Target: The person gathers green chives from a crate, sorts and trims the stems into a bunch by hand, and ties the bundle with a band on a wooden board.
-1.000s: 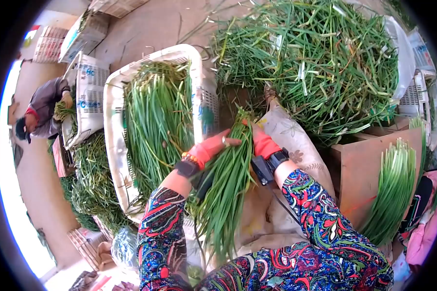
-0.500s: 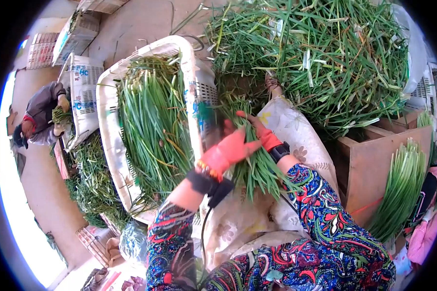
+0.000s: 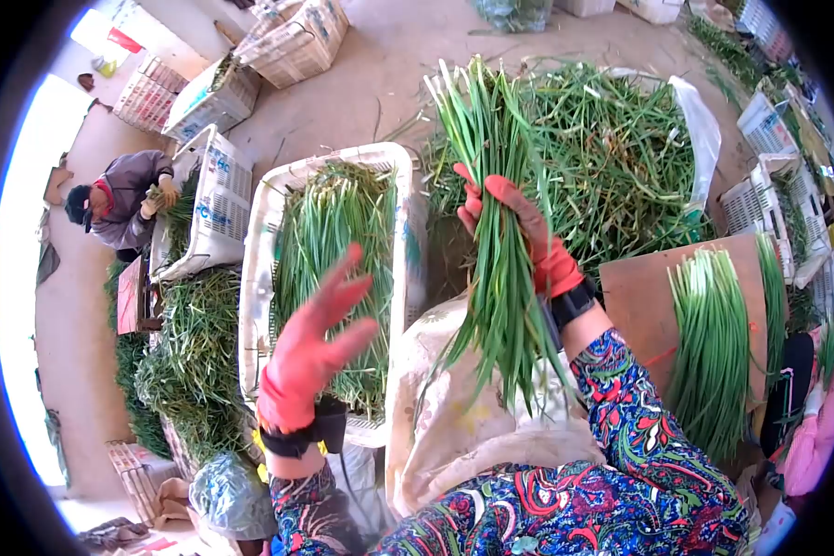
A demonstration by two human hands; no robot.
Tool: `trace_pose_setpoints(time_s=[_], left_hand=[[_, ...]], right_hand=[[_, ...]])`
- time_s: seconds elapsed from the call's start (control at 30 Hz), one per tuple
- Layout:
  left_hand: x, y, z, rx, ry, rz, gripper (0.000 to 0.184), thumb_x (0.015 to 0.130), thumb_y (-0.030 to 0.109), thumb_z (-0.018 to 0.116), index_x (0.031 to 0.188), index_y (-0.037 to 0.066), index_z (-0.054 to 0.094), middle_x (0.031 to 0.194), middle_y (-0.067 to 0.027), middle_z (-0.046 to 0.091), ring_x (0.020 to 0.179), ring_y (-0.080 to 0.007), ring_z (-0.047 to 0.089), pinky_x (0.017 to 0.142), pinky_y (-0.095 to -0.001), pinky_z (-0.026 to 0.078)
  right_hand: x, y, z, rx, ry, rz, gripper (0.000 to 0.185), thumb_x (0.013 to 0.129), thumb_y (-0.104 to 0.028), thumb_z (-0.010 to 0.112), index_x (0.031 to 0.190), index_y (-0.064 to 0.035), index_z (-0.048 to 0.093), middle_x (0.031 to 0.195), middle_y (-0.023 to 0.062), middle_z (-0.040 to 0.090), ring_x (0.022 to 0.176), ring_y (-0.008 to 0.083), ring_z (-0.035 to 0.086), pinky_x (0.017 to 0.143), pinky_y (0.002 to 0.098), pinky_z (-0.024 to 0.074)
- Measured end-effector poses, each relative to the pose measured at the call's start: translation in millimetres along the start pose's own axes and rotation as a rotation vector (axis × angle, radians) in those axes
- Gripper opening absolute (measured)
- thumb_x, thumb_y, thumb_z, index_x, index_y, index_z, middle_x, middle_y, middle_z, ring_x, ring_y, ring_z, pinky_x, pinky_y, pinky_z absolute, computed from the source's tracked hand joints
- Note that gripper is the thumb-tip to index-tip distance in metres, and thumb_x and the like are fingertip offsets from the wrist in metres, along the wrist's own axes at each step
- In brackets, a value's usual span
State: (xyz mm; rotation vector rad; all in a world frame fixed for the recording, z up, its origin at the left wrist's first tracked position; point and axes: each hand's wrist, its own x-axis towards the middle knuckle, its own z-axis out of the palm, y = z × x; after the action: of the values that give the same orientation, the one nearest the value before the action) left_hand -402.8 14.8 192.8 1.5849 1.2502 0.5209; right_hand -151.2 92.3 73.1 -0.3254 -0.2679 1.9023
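Observation:
My right hand (image 3: pixel 539 236), in a red-orange glove, is wrapped round a bunch of garlic chives (image 3: pixel 499 278). The bunch stands upright, pale cut ends at the top and green leaves fanning down in front of my lap. My left hand (image 3: pixel 310 343), gloved the same way, is open with its fingers spread and holds nothing. It hovers over the near part of a white plastic crate (image 3: pixel 404 199). Chives (image 3: pixel 329 236) lie lengthwise inside that crate, partly hidden by the left hand.
Loose chives and trimmings (image 3: pixel 612 148) are heaped beyond my right hand. A brown board (image 3: pixel 644 287) at the right carries a neat chive bundle (image 3: pixel 709 343). To the left, a co-worker (image 3: pixel 120 199) handles greens beside another white crate (image 3: pixel 218 204). A pale cloth (image 3: pixel 445 408) covers my lap.
My right hand has lifted the chive bunch up and away from my lap. My left hand has let go of it, moved left and spread its fingers. The view has shifted too.

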Motion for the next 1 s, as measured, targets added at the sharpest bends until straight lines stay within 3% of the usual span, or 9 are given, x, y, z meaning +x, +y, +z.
trace_pose_setpoints(time_s=[0.03, 0.17, 0.27, 0.43, 0.57, 0.77, 0.83, 0.9, 1.0], left_hand=[[-3.2, 18.0, 4.8, -0.396, 0.017, 0.03, 0.083, 0.072, 0.036, 0.065, 0.137, 0.013, 0.021, 0.131, -0.0155, 0.038, 0.12, -0.0252, 0.039, 0.099, -0.0343, 0.031], [11.9, -27.5, 62.0, -0.54, -0.128, 0.209, 0.09, 0.076, 0.035, 0.062, 0.14, 0.015, 0.002, 0.14, -0.0147, 0.023, 0.124, -0.0244, 0.031, 0.1, -0.0327, 0.028], [-29.7, -30.6, 100.4, -0.691, -0.146, -0.125, 0.06, 0.076, 0.016, 0.066, 0.124, 0.008, 0.032, 0.106, -0.0089, 0.053, 0.095, -0.0211, 0.055, 0.081, -0.0325, 0.046], [-79.5, -33.4, 93.3, -0.566, -0.141, -0.388, 0.026, 0.071, 0.002, 0.066, 0.093, 0.002, 0.052, 0.074, -0.0077, 0.062, 0.061, -0.0151, 0.06, 0.058, -0.0266, 0.05], [-114.7, -88.6, 59.0, -0.23, -0.058, -0.186, 0.027, 0.073, -0.002, 0.062, 0.099, 0.0, 0.054, 0.085, -0.005, 0.06, 0.071, -0.014, 0.059, 0.064, -0.0271, 0.049], [-168.6, -115.0, 46.1, -0.18, -0.113, -0.488, 0.019, 0.073, 0.006, 0.066, 0.088, 0.002, 0.055, 0.07, -0.0048, 0.06, 0.051, -0.0116, 0.056, 0.046, -0.0225, 0.043], [-178.3, -124.1, 53.2, -0.346, -0.09, -0.487, 0.018, 0.071, 0.008, 0.068, 0.085, 0.003, 0.057, 0.068, -0.005, 0.06, 0.046, -0.0123, 0.054, 0.044, -0.0234, 0.042], [-182.2, -142.2, 57.1, -0.332, -0.082, -0.531, 0.018, 0.071, 0.009, 0.068, 0.084, 0.004, 0.057, 0.066, -0.0042, 0.059, 0.044, -0.0117, 0.052, 0.042, -0.0223, 0.041], [-187.2, -156.1, 62.2, -0.379, -0.044, -0.575, 0.019, 0.071, 0.012, 0.068, 0.084, 0.004, 0.056, 0.065, -0.0038, 0.058, 0.044, -0.0113, 0.05, 0.04, -0.0219, 0.039]], right_hand=[[-8.9, 10.1, 9.0, -0.029, 0.019, -0.013, 0.046, 0.076, -0.025, 0.067, 0.112, -0.0021, 0.051, 0.088, 0.0054, 0.061, 0.075, 0.0148, 0.062, 0.074, 0.0269, 0.052], [-57.6, 50.8, 56.4, -0.158, -0.041, 0.052, 0.044, 0.075, -0.03, 0.067, 0.106, -0.0018, 0.054, 0.087, 0.0063, 0.062, 0.077, 0.0152, 0.061, 0.07, 0.0265, 0.0519], [-85.2, 76.8, 71.7, -0.277, -0.091, -0.11, 0.037, 0.077, -0.023, 0.065, 0.105, -0.0012, 0.054, 0.092, 0.0077, 0.061, 0.089, 0.0182, 0.058, 0.082, 0.0324, 0.0455], [-105.8, 95.5, 82.5, -0.234, -0.193, -0.113, 0.036, 0.081, -0.028, 0.058, 0.106, -0.0026, 0.053, 0.095, 0.0065, 0.06, 0.09, 0.0185, 0.057, 0.084, 0.0322, 0.0448], [-88.4, 80.5, 52.4, -0.031, -0.185, -0.095, 0.06, 0.08, -0.052, 0.052, 0.115, -0.0039, 0.048, 0.106, 0.0124, 0.058, 0.092, 0.0242, 0.058, 0.084, 0.0376, 0.0464], [-79.3, 48.0, 22.0, 0.068, -0.127, -0.135, 0.057, 0.082, -0.047, 0.051, 0.115, -0.0004, 0.048, 0.108, 0.0135, 0.056, 0.099, 0.0249, 0.055, 0.088, 0.0395, 0.0433], [-61.7, 49.9, 3.3, -0.129, 0.181, -0.233, 0.043, 0.087, -0.027, 0.049, 0.115, 0.0047, 0.046, 0.072, 0.0031, 0.056, 0.066, 0.0134, 0.053, 0.071, 0.0285, 0.046], [-56.4, 42.9, -16.5, -0.225, 0.11, -0.141, 0.034, 0.088, -0.018, 0.045, 0.113, 0.0048, 0.046, 0.053, -0.0061, 0.039, 0.047, 0.0072, 0.039, 0.057, 0.0228, 0.0419], [-49.1, 17.7, -19.2, -0.062, 0.312, 0.053, 0.026, 0.089, -0.016, 0.035, 0.104, -0.002, 0.051, 0.048, -0.0109, 0.028, 0.036, 0.001, 0.026, 0.037, 0.0173, 0.0288]])
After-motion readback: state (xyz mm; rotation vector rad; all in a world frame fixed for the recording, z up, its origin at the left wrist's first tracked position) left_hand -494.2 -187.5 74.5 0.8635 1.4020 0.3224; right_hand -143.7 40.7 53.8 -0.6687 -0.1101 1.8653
